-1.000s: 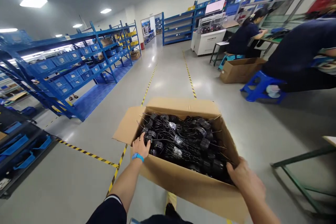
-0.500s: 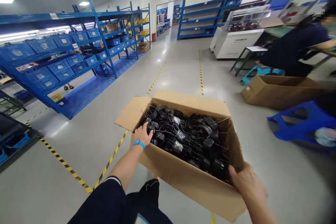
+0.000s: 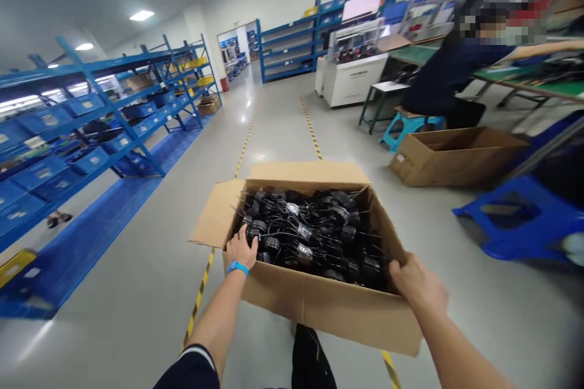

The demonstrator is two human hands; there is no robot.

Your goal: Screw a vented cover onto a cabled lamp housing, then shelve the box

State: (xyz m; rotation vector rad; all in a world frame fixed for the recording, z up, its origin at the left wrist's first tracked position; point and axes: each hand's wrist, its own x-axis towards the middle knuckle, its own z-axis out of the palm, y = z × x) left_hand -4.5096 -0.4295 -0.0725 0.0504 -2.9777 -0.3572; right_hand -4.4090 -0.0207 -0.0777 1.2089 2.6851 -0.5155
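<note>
Ahead of my body I carry an open cardboard box [image 3: 319, 304], its left and far flaps folded outward. Inside lie many black cabled parts [image 3: 340, 216], round housings with wires, some bundled in clear wrap; their exact kind is unclear. My left hand [image 3: 243, 249], with a blue wristband, grips the box's near left corner, fingers over the rim beside the parts. At the right end my right hand [image 3: 417, 282] clasps the wall, thumb inside and the other fingers outside, partly hidden.
Blue racks [image 3: 114, 109] with bins line the left. On the right a person [image 3: 449, 67] sits at a green bench, near a floor carton [image 3: 456, 158] and a blue stool [image 3: 524, 216]. A white machine [image 3: 358, 76] stands farther on. Yellow-black tape [image 3: 310, 127] marks the floor.
The view has turned right and moved forward along the aisle. The box stays in both hands and now sits squarer to me. The seated person's arm now shows stretched over the bench.
</note>
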